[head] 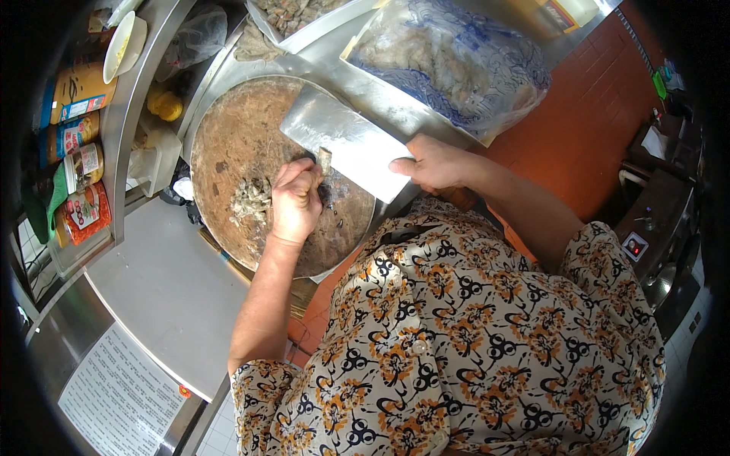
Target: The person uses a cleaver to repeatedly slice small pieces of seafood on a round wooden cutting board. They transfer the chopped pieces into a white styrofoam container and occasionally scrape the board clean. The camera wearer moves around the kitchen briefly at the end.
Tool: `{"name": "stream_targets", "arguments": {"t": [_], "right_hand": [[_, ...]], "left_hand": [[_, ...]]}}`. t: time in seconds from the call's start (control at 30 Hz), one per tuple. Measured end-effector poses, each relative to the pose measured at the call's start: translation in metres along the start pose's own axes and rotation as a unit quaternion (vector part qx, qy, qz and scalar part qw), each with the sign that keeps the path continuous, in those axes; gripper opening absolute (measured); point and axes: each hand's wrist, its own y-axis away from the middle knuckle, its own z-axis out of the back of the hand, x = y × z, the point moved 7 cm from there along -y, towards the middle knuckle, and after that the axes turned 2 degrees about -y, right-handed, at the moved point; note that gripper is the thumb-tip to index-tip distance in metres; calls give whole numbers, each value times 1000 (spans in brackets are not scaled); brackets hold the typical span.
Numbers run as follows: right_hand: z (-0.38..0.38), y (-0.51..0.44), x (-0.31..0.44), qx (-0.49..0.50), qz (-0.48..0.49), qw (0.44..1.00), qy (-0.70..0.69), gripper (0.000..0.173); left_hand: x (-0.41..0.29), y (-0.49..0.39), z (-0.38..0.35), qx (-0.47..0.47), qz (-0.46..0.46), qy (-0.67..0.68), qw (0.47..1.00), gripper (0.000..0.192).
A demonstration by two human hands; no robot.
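Observation:
My right hand (436, 165) grips a cleaver whose wide metal blade (348, 142) reaches left over a round wooden chopping block (228, 128). Bright glare whitens the half of the blade nearer the hand. My left hand (296, 199) is curled down on the block, its fingers bent around greyish food they mostly hide. A small piece of that food (325, 159) shows between these fingers and the blade's lower edge. Just left of the same hand lies a small heap of chopped greyish food (250, 199). Wet dark scraps dot the block to its right.
Behind the block, a plastic bag (433, 62) of greyish food sits in a tray beside a white container (325, 28) of food pieces. A cloth (256, 43) lies nearby. Jars (85, 159) and a white bowl (125, 45) line the left shelf. A grey lid-like panel (171, 285) adjoins.

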Motion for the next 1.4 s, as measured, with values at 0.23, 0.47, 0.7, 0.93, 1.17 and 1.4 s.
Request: {"name": "stream_targets", "arguments": {"t": [0.23, 0.47, 0.7, 0.93, 1.17, 1.4], "right_hand": [[-1, 9, 13, -10, -42, 999, 14, 51], [-3, -5, 10, -37, -17, 997, 71, 59], [16, -10, 29, -16, -10, 992, 123, 58], [19, -13, 32, -5, -6, 990, 140, 56], [14, -22, 36, -6, -20, 989, 144, 58], [11, -29, 44, -5, -11, 983, 184, 55]], "left_hand": [[1, 0, -2, -11, -1, 1, 1000, 15], [6, 1, -2, -17, 8, 5, 1000, 13], [7, -4, 7, 24, 9, -39, 999, 14], [16, 1, 0, 32, 7, -51, 998, 14], [21, 1, -3, 20, 9, -10, 1000, 16], [25, 5, -4, 14, 29, -17, 999, 16]]}}
